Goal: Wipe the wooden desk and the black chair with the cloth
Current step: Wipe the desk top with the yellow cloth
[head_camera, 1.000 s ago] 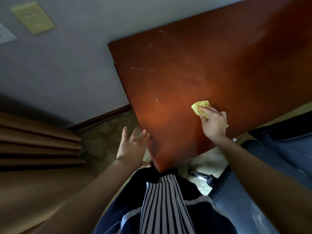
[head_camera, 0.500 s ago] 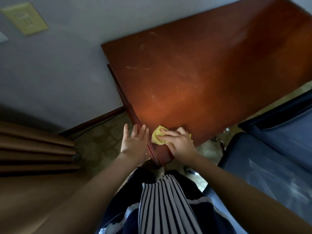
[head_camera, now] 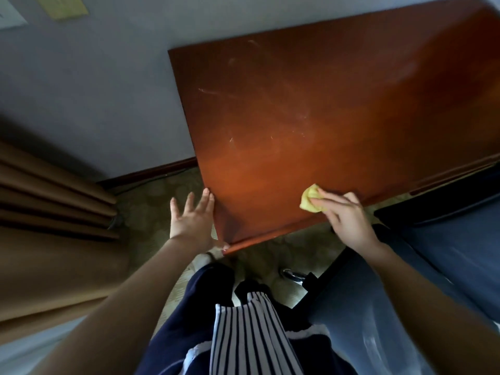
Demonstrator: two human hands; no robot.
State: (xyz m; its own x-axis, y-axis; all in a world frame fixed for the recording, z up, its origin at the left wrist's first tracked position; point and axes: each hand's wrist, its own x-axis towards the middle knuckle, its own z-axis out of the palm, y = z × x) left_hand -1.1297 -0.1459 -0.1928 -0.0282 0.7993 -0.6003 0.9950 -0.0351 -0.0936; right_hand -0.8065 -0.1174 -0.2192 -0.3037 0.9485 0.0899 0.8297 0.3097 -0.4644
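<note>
A reddish-brown wooden desk fills the upper middle of the head view, its top marked with faint scratches. My right hand presses a small yellow cloth onto the desk top near its front edge, fingers laid over the cloth. My left hand rests with straight fingers against the desk's left edge by the near corner. The black chair stands at the lower right, its dark seat partly behind my right forearm.
A grey wall with a baseboard runs behind the desk. Brown curtains hang at the left. Patterned floor shows below the desk's corner, and a chrome chair part lies near my legs.
My right hand has slid the cloth to the right along the front edge, away from the near corner. My left hand stays at the desk's left edge.
</note>
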